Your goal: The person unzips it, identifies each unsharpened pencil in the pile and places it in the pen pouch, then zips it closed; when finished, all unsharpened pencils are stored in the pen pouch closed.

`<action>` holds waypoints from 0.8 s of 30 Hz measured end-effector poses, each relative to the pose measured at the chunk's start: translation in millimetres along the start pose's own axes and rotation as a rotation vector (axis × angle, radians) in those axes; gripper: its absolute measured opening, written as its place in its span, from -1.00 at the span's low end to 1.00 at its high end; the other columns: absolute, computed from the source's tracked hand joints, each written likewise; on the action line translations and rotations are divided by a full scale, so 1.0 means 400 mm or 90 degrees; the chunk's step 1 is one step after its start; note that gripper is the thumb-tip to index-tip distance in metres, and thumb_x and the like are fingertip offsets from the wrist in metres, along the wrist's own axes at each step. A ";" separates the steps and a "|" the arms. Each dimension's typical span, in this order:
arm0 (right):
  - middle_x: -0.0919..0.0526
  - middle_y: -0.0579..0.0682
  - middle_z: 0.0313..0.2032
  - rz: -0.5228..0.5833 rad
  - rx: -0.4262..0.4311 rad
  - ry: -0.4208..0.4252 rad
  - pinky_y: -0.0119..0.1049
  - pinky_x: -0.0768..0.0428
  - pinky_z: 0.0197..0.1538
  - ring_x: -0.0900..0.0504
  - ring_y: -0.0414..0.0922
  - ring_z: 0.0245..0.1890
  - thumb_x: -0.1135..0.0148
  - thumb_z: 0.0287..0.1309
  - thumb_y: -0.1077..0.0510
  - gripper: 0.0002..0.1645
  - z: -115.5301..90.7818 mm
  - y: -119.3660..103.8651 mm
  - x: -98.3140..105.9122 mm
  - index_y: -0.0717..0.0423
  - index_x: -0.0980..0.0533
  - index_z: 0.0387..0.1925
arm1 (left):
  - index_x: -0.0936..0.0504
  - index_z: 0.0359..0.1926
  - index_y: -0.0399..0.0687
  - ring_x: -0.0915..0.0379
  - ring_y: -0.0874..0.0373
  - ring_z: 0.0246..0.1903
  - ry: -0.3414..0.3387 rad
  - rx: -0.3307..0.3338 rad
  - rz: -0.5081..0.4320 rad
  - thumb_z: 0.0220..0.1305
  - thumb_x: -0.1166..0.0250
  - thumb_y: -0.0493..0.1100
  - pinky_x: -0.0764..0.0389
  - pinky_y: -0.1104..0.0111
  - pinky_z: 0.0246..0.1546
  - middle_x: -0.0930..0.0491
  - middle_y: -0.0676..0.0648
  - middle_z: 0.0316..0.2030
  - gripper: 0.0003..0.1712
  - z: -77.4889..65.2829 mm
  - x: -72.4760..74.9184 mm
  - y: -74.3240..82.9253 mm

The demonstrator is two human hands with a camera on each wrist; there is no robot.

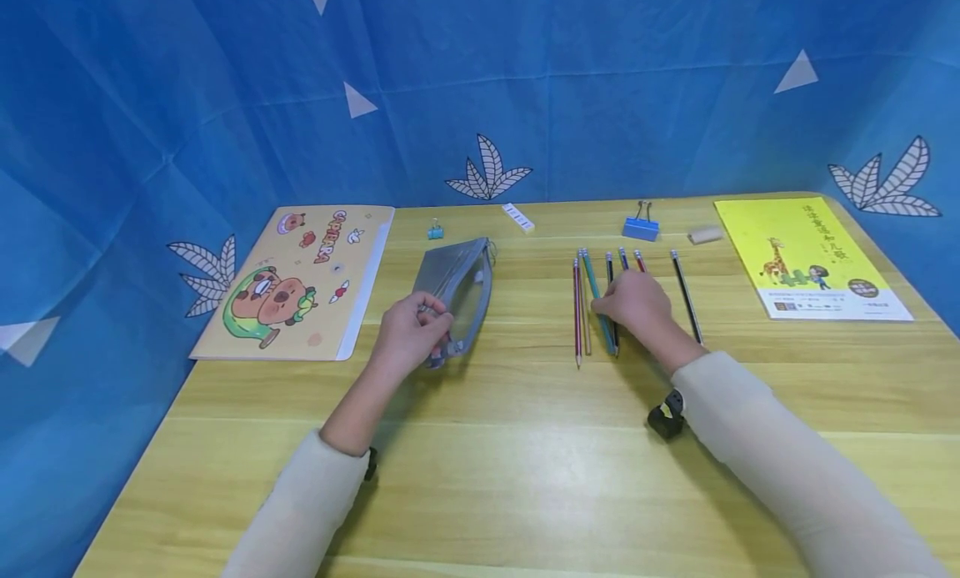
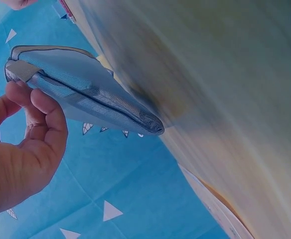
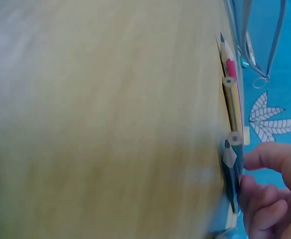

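Note:
My left hand point(image 1: 411, 332) pinches the end tab of a grey mesh zip pencil pouch point(image 2: 71, 89) and holds it tilted, its mouth spread apart in the head view. On the right, my right hand point(image 1: 637, 303) reaches down over a row of pencils. Its thumb and curled fingers pinch a teal pencil point(image 1: 597, 290) and a dark pencil point(image 3: 229, 157), whose lower ends lie together. Just left of them lie a purple-red pencil point(image 1: 577, 311) and a plain wooden pencil point(image 1: 586, 319). Other pencils are partly hidden under the hand, and a black pencil point(image 1: 686, 296) lies apart to its right.
A capybara folder point(image 1: 300, 286) lies at left, a yellow book point(image 1: 810, 257) at right. Along the back are a small teal binder clip point(image 1: 435, 230), a white strip point(image 1: 518, 217), a blue binder clip point(image 1: 641, 228) and a beige roll point(image 1: 705, 234). A blue curtain point(image 1: 600, 103) hangs behind.

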State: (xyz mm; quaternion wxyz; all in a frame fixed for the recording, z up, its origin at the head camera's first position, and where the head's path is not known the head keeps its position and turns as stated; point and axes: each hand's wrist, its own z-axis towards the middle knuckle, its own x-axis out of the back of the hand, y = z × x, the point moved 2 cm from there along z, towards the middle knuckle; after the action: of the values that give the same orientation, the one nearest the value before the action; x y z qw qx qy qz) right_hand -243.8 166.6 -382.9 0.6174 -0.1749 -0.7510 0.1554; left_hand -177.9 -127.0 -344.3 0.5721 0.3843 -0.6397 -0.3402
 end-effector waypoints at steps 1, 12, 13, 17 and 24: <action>-0.16 -0.17 -0.90 0.019 -0.001 0.001 -0.45 -0.07 -0.79 -0.07 -0.27 -0.87 -0.17 -0.08 -0.02 -0.54 0.000 0.004 0.000 0.04 -0.28 -0.90 | -0.43 -0.35 -0.10 -0.38 0.12 -0.70 0.000 0.000 0.000 0.07 -0.16 -0.19 -0.48 0.22 -0.62 -0.50 -0.12 -0.61 -0.88 0.000 0.000 0.000; -0.51 0.05 -0.70 0.281 0.022 0.066 -0.29 -0.43 -0.64 -0.45 -0.05 -0.73 -0.11 -0.02 0.01 -0.68 -0.024 0.021 0.039 0.22 -0.53 -0.50 | -0.43 -0.35 -0.09 -0.40 0.11 -0.69 0.004 0.004 0.003 0.07 -0.17 -0.19 -0.48 0.26 -0.63 -0.50 -0.12 -0.61 -0.88 0.003 0.000 -0.001; -0.52 0.08 -0.67 0.305 0.024 0.074 -0.27 -0.45 -0.62 -0.46 -0.04 -0.72 -0.12 -0.02 -0.01 -0.66 -0.027 0.022 0.043 0.22 -0.54 -0.45 | -0.43 -0.35 -0.09 -0.40 0.11 -0.69 0.006 0.003 0.006 0.07 -0.17 -0.19 -0.47 0.28 -0.64 -0.51 -0.11 -0.61 -0.88 0.002 0.000 -0.001; -0.54 0.12 -0.57 0.391 0.027 0.086 -0.22 -0.46 -0.60 -0.43 -0.09 -0.73 -0.17 -0.04 -0.04 -0.59 -0.037 0.022 0.053 0.24 -0.53 -0.31 | -0.44 -0.36 -0.09 -0.40 0.10 -0.71 0.012 -0.001 0.015 0.06 -0.18 -0.19 -0.42 0.37 -0.71 -0.50 -0.10 -0.62 -0.88 0.002 0.001 0.000; -0.52 -0.03 -0.61 0.518 0.027 0.073 -0.38 -0.38 -0.72 -0.35 -0.24 -0.80 -0.21 -0.05 0.01 -0.59 -0.046 0.011 0.056 0.28 -0.50 -0.27 | -0.44 -0.36 -0.09 -0.41 0.08 -0.71 0.015 -0.011 0.017 0.05 -0.18 -0.19 -0.39 0.39 -0.74 -0.50 -0.10 -0.63 -0.89 0.001 0.002 0.001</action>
State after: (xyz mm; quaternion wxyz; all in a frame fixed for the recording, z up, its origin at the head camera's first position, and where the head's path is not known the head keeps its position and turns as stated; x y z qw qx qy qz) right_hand -229.5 181.1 -362.1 0.5502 -0.4529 -0.5816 0.3924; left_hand -178.6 -127.4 -343.6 0.5876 0.3748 -0.6351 -0.3330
